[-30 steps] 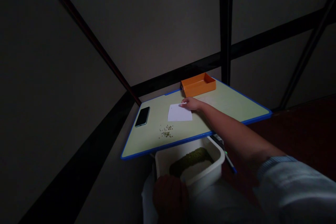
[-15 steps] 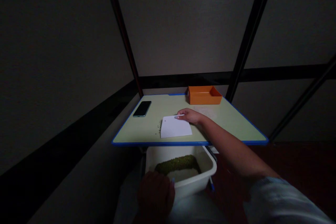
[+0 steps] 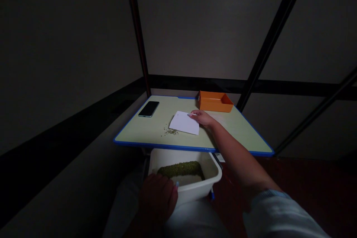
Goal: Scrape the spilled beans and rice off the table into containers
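My right hand (image 3: 201, 117) pinches the far right edge of a white card (image 3: 184, 122) over the tabletop (image 3: 134, 130). A small scatter of greenish-brown grains (image 3: 171, 131) lies on the table at the card's near left edge. Below the table's front edge, my left hand (image 3: 158, 198) is closed around the near rim of a white plastic tub (image 3: 195, 191). Inside the tub a heap of green grains (image 3: 181, 169) rests toward the far side, with bare floor showing in front of it.
A black-screened phone (image 3: 149, 109) lies at the table's left. An orange open box (image 3: 214, 101) stands at the back right. Dark wall panels (image 3: 192, 26) rise behind. Something blue, perhaps a pen (image 3: 212, 195), shows beside the tub.
My right hand has drawn the card back and turned it, exposing more grains near its left edge. My left hand stays on the tub rim. The view has shifted slightly.
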`<state>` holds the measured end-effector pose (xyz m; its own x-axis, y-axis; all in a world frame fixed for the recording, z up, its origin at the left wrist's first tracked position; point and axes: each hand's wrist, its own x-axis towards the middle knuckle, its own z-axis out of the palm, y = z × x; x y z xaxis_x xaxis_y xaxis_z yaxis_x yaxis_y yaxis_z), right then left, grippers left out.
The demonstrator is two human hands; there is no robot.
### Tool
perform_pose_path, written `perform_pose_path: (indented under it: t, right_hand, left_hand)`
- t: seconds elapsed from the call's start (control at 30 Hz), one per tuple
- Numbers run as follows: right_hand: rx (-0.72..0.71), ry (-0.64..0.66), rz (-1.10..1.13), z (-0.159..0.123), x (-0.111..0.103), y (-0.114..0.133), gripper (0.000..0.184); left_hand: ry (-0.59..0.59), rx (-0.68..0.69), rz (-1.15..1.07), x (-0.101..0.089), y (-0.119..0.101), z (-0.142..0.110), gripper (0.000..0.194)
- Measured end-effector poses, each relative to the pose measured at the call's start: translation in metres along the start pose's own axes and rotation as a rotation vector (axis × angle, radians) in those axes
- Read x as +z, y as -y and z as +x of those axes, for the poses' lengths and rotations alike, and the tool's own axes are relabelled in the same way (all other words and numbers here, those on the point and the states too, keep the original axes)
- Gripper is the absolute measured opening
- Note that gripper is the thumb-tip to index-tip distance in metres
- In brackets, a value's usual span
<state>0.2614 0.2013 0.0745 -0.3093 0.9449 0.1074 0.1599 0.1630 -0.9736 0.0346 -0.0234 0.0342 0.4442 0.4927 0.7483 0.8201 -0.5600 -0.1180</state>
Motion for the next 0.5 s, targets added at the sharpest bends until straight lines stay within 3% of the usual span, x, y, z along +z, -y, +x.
perform_pose_path:
  t: [0.5]
  right_hand:
    - [-0.018, -0.022, -0.108, -0.0016, -0.0034, -0.0017, 0.044]
  left_hand:
    - [0.006, -0.013, 0.005, 0.0018, -0.0017, -0.0022, 0.021]
